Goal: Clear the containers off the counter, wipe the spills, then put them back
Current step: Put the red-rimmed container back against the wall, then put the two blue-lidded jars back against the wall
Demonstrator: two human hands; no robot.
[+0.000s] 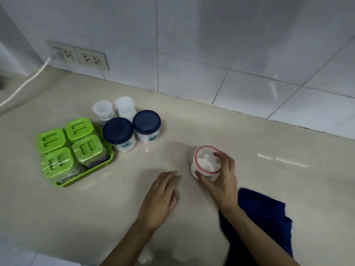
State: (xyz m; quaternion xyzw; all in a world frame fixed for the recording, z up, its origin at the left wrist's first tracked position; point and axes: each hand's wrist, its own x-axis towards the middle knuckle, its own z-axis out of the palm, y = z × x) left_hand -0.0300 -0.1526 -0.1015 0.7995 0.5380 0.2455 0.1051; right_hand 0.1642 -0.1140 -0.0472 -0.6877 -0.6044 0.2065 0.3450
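Your right hand (221, 177) grips the red-rimmed container (206, 162); your left hand (161, 194) lies flat, open, just left of it, blue cloth (269, 214) under your right forearm.

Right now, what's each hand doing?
Left hand: open, flat on the counter, holding nothing.
Right hand: closed around the red-rimmed container.

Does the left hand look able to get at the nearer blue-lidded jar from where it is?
Probably yes. The left hand lies flat and empty on the beige counter, and only bare surface shows between it and the nearer blue-lidded white plastic jar.
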